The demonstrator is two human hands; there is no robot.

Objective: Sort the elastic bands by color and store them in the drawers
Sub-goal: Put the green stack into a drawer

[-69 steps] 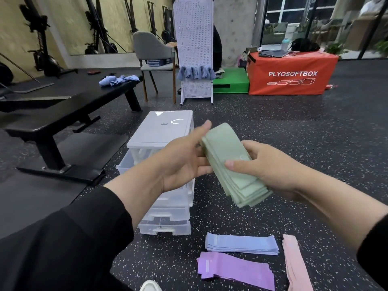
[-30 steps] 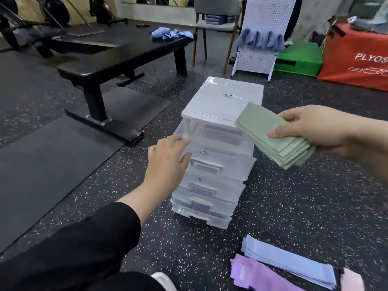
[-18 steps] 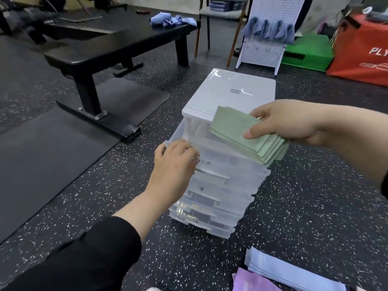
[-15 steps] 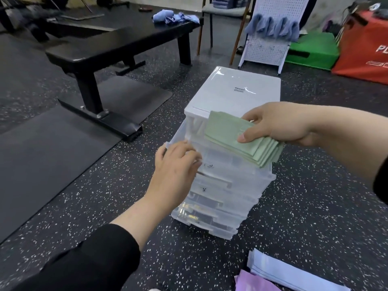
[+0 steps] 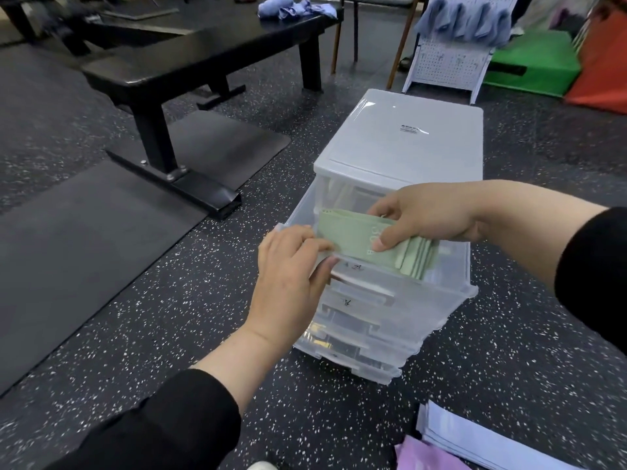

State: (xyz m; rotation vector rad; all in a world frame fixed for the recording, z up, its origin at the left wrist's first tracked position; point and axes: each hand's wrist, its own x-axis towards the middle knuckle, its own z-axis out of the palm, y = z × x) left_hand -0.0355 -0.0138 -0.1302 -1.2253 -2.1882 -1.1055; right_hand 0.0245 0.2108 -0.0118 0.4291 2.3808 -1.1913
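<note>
A clear plastic drawer unit [image 5: 414,137] stands on the floor with its top drawer [image 5: 451,266] pulled out. My right hand [image 5: 427,215] grips a stack of green elastic bands [image 5: 353,239] and holds it low inside that drawer. My left hand [image 5: 291,266] grips the drawer's front left rim, fingers curled over the edge and touching the green stack's end. Blue bands [image 5: 475,439] and purple bands [image 5: 424,457] lie on the floor at the lower right.
A black workout bench [image 5: 190,62] stands to the left, with a dark mat [image 5: 84,239] beside it. Behind are chair legs [image 5: 339,39], a white pegboard stand [image 5: 448,62] hung with blue bands, a green box [image 5: 536,62] and an orange box [image 5: 607,62].
The top drawer has come further out under my left hand. My right hand has lowered the green stack from above the unit down into the drawer. The view has moved closer.
</note>
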